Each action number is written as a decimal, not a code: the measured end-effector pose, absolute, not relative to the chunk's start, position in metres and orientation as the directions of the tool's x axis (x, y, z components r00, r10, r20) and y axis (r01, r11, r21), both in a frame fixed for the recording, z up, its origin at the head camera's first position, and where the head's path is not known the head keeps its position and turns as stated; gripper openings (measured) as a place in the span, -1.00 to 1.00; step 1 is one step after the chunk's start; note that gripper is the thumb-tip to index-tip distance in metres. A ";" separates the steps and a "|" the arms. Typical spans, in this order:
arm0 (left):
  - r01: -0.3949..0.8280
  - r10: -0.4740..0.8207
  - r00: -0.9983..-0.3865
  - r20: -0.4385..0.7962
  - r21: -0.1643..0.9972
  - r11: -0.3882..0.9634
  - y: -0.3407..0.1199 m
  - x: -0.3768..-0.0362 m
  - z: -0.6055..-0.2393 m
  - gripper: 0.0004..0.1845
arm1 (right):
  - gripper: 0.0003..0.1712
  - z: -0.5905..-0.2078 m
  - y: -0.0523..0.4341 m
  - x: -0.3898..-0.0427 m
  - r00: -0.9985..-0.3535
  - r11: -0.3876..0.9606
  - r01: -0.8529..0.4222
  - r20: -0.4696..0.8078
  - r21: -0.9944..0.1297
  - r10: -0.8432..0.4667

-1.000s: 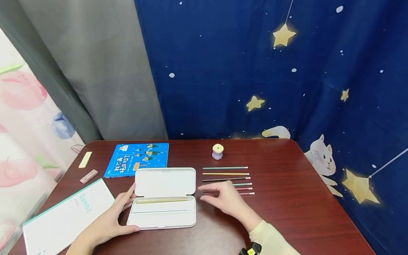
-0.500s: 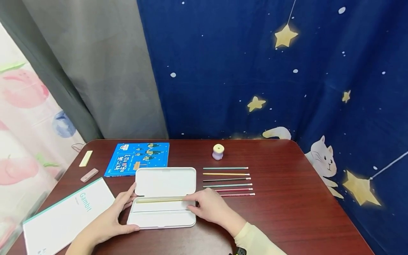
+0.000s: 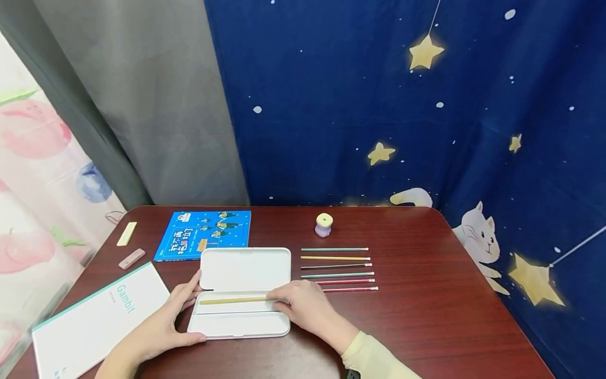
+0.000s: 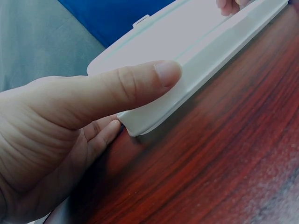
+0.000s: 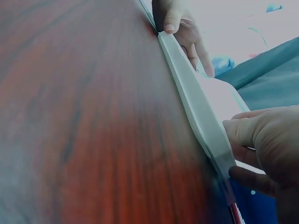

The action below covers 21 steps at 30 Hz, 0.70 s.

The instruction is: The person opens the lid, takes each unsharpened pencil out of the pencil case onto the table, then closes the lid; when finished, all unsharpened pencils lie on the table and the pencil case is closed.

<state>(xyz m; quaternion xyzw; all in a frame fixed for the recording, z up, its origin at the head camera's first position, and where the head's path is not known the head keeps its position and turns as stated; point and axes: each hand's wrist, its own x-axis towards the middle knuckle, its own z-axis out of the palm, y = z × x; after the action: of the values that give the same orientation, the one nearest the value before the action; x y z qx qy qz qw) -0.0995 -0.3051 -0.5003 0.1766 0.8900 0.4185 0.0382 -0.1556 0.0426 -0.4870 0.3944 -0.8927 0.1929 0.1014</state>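
Near the front edge of the glossy reddish wood-grain worktop (image 3: pixel 426 295) lies an open, smooth white rounded-rectangle pencil case (image 3: pixel 241 316). The left hand (image 3: pixel 161 329) clasps its left end, thumb on the rim; the right hand (image 3: pixel 305 305) fingers pinch a slim yellow pencil (image 3: pixel 232 300) in its tray (a white pad (image 3: pixel 94 321) reads "Gambit").

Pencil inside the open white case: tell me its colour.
The pencil is yellow-gold, lying in the pencil case; the head view shows it best.

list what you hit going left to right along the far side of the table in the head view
yellow eraser → blue picture book → lilac pencil sharpener with yellow top
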 end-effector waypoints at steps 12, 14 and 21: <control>0.272 0.349 -0.935 0.063 0.759 0.592 -0.303 -0.105 -0.496 0.32 | -0.83 -0.490 0.041 -0.156 -0.722 0.678 -0.689 0.310 -0.256 -0.618; 0.275 0.350 -0.935 0.065 0.757 0.593 -0.303 -0.106 -0.496 0.32 | -0.84 -0.491 0.039 -0.156 -0.731 0.682 -0.681 0.308 -0.268 -0.609; 0.308 0.362 -0.927 0.099 0.752 0.582 -0.306 -0.102 -0.502 0.33 | -0.85 -0.494 0.034 -0.156 -0.723 0.648 -0.691 0.293 -0.321 -0.626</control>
<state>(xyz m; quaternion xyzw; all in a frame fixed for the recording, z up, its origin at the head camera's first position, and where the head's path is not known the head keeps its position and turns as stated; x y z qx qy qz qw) -0.1019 -0.3058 -0.5015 0.1884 0.8889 0.4163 0.0323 -0.1563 0.0343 -0.4936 0.3641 -0.9043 0.2088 0.0780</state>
